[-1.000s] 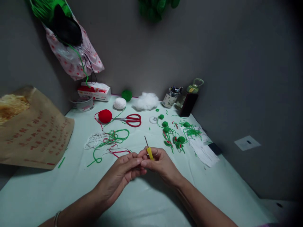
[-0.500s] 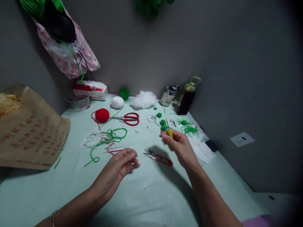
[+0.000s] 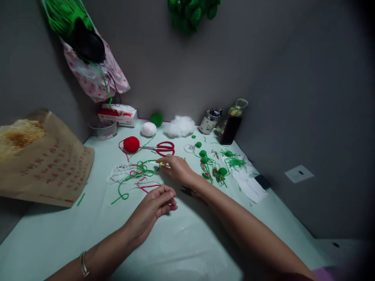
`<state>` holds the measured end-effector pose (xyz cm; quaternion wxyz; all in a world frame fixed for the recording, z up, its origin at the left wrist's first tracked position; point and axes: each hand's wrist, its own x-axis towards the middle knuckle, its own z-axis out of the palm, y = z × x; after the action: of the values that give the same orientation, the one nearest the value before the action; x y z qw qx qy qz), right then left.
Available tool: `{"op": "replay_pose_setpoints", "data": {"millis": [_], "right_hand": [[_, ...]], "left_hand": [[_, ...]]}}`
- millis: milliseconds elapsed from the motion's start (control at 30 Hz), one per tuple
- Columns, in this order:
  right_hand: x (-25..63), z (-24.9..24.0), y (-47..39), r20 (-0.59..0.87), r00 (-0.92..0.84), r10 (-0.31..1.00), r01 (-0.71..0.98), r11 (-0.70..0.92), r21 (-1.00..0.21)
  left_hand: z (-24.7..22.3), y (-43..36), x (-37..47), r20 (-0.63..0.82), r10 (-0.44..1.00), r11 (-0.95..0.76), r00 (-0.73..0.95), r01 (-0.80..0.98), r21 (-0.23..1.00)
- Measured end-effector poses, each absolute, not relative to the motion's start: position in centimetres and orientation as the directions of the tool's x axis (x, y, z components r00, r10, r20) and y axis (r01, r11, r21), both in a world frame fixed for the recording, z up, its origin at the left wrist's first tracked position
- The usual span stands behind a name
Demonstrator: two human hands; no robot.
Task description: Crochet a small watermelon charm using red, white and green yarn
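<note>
My right hand (image 3: 179, 170) reaches across to the middle of the table, fingers closed on a thin crochet hook (image 3: 163, 164) with a yellow handle. The hook's tip points left, over the tangle of green yarn (image 3: 143, 168). My left hand (image 3: 158, 205) hovers nearer me with loosely curled fingers and nothing visible in it. Under my right forearm lie thread snips (image 3: 187, 191), mostly hidden. Loose white yarn (image 3: 118, 173) and red yarn (image 3: 143, 186) lie just beyond my left hand. Small green crocheted pieces (image 3: 219, 173) with red parts rest to the right.
Red-handled scissors (image 3: 165, 148), a red yarn ball (image 3: 131, 144), a white ball (image 3: 148, 129) and fluffy stuffing (image 3: 181, 126) lie farther back. A pen cup (image 3: 207, 124) and bottle (image 3: 231, 125) stand by the wall. At left is a brown paper bag (image 3: 61, 168).
My right hand has moved left with the crochet hook, from beside the green pieces to the yarn tangle, uncovering those pieces. My left hand keeps nearly the same pose. The view has shifted slightly.
</note>
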<state>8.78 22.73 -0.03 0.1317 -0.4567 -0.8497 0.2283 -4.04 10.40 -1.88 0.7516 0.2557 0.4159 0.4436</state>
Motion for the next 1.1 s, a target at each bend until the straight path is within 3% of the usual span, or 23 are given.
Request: {"op": "replay_pose_setpoints", "data": {"millis": [200, 367, 533, 767, 900, 1100], "right_hand": [[6.7, -1.0, 22.6, -0.035, -0.577, 0.816, 0.735, 0.5, -0.458], [7.6, -1.8, 23.0, 0.021, -0.516, 0.856, 0.677, 0.423, -0.602], [10.2, -0.3, 21.3, 0.075, -0.458, 0.886, 0.47, 0.313, -0.825], [12.7, 1.8, 15.6, 0.038, -0.35, 0.936, 0.237, 0.128, -0.963], [13.0, 1.7, 14.7, -0.045, -0.333, 0.942, 0.116, -0.006, -0.993], [13.3, 0.8, 15.0, -0.112, -0.541, 0.833, -0.172, -0.24, -0.956]], "left_hand": [[-1.5, 10.2, -4.1, -0.381, 0.883, 0.468, 0.275, -0.449, 0.761], [-1.1, 10.2, -4.2, -0.366, 0.896, 0.443, 0.251, -0.451, 0.775], [-0.8, 11.0, -4.6, -0.345, 0.931, 0.36, 0.124, -0.478, 0.801], [-0.3, 10.7, -4.1, -0.31, 0.943, 0.328, 0.119, -0.471, 0.819], [0.0, 10.3, -3.9, -0.313, 0.938, 0.345, 0.148, -0.468, 0.814], [0.3, 10.4, -4.3, -0.29, 0.926, 0.377, 0.243, -0.53, 0.76]]}}
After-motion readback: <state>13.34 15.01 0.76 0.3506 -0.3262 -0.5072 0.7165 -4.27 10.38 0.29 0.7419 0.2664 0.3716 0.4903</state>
